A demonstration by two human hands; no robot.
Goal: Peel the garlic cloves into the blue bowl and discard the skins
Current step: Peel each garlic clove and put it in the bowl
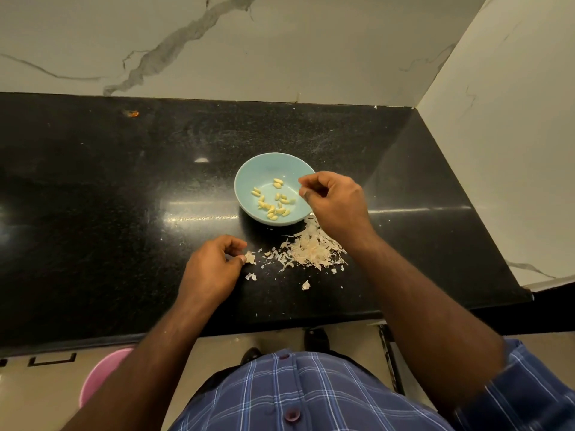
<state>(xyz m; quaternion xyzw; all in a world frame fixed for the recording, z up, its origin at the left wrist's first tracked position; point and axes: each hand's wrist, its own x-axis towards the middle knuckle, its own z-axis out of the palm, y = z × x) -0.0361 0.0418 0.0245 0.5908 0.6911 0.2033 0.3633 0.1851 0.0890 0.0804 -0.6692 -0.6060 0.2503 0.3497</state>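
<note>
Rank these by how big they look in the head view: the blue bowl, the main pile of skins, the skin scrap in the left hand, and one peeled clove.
1. blue bowl
2. main pile of skins, clearly smaller in spread than the bowl
3. skin scrap pinched by the left hand
4. peeled clove, close to the scrap in size, so these last two are uncertain

The black counter (109, 188) lies bare across the left half of the frame. At centre, the blue bowl (249, 174) blocks the way, with the skin pile (311, 251) just below it. 2 marble walls (280, 42) close the top and right edges.
</note>
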